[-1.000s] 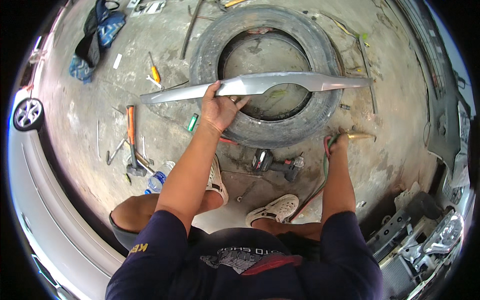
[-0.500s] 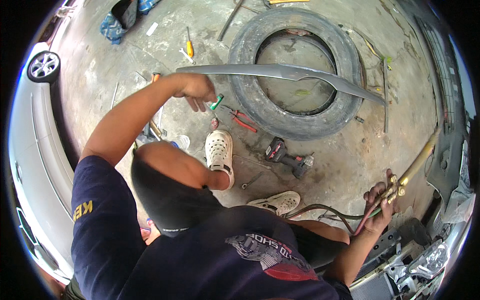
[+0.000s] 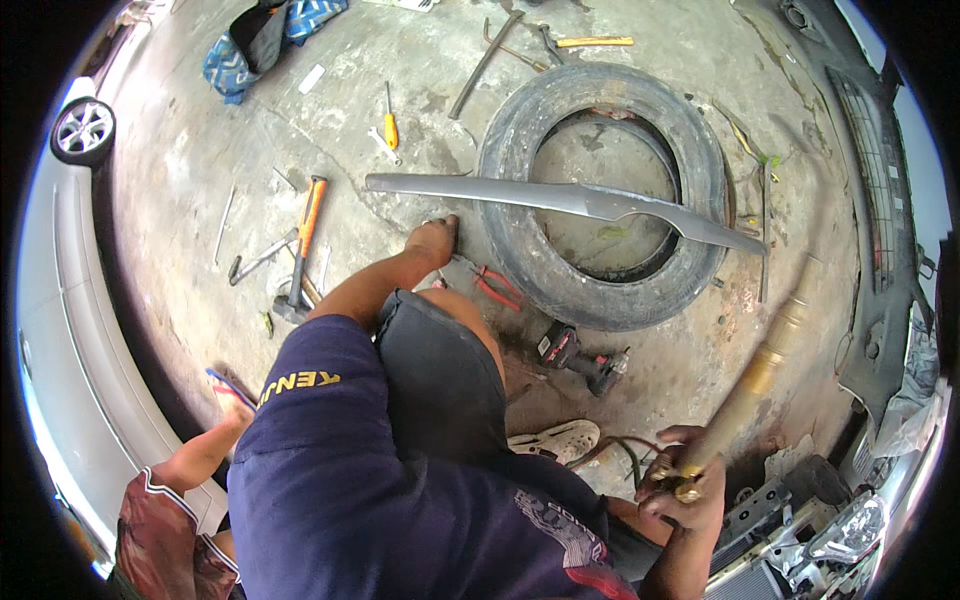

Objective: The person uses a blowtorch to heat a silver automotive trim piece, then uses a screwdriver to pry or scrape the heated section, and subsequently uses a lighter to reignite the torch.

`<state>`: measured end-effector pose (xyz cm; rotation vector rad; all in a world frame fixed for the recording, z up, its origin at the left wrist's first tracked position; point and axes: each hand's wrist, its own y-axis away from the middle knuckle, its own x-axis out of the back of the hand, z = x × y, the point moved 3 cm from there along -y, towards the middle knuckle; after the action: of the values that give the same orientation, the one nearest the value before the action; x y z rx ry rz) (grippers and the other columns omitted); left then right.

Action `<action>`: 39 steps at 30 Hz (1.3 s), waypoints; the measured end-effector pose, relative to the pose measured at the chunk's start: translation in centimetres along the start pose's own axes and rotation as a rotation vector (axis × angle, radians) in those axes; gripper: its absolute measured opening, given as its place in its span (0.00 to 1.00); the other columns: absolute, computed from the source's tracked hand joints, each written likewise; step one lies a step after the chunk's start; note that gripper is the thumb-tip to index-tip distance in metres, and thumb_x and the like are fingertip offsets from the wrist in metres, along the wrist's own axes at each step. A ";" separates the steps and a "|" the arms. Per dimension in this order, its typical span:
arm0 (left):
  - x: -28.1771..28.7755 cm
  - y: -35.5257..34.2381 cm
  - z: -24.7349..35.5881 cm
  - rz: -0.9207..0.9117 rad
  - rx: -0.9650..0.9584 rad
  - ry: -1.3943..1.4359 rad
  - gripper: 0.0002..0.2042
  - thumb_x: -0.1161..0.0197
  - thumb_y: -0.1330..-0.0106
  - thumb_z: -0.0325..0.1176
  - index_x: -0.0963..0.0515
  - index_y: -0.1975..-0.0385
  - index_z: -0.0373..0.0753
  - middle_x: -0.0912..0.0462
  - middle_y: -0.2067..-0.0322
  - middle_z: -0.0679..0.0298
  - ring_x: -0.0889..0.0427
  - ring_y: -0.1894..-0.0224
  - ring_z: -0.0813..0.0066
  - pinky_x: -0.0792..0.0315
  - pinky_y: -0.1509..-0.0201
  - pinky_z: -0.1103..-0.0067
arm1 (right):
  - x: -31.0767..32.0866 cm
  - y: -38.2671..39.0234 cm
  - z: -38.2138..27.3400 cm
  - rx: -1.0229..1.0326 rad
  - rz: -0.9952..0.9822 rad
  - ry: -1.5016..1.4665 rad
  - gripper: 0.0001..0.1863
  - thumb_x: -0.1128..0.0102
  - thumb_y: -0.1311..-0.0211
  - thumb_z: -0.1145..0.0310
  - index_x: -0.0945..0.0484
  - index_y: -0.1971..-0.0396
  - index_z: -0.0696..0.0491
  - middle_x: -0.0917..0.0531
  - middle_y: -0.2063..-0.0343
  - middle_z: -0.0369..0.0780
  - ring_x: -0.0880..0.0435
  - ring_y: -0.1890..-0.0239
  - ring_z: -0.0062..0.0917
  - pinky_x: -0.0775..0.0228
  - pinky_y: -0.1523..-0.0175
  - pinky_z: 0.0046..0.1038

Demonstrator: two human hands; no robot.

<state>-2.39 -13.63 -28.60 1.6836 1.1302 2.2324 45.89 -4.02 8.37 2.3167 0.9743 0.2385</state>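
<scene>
The left hand (image 3: 432,242), grip unclear, has lowered toward the grey concrete floor (image 3: 335,135), apparently fetching something, while the right hand (image 3: 702,492) holds a brass tubular torch (image 3: 762,368).

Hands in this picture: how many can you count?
2: the left hand, near the red-handled pliers, and the right hand, holding a brass-coloured torch at lower right. Another person's leg shows at lower left; their hands may be hidden.
</scene>
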 end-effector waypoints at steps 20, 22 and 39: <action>28.1 8.8 12.4 -0.234 -0.249 1.057 0.18 0.41 0.26 0.33 0.23 0.38 0.39 0.23 0.64 0.69 0.27 0.68 0.80 0.31 0.66 0.81 | -4.1 -5.4 7.4 -0.029 0.197 0.443 0.27 0.22 0.42 0.63 0.27 0.48 0.54 0.13 0.63 0.45 0.12 0.59 0.42 0.21 0.52 0.38; 31.5 10.7 15.1 -0.060 -0.192 1.207 0.17 0.43 0.23 0.36 0.23 0.40 0.38 0.24 0.66 0.70 0.29 0.69 0.82 0.34 0.68 0.82 | -4.3 -6.1 7.8 0.157 0.194 0.462 0.23 0.24 0.41 0.70 0.26 0.49 0.54 0.16 0.64 0.39 0.17 0.64 0.26 0.23 0.61 0.30; 30.0 14.4 24.3 0.080 -0.105 1.748 0.21 0.47 0.21 0.57 0.24 0.56 0.43 0.25 0.69 0.71 0.30 0.70 0.79 0.38 0.66 0.79 | -2.7 -4.8 11.6 0.262 0.006 0.152 0.20 0.30 0.33 0.73 0.31 0.49 0.53 0.12 0.60 0.38 0.16 0.66 0.17 0.20 0.65 0.24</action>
<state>12.28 3.09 6.04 -0.7483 0.8782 3.4519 45.55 -8.70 -3.53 2.5696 1.1317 0.3091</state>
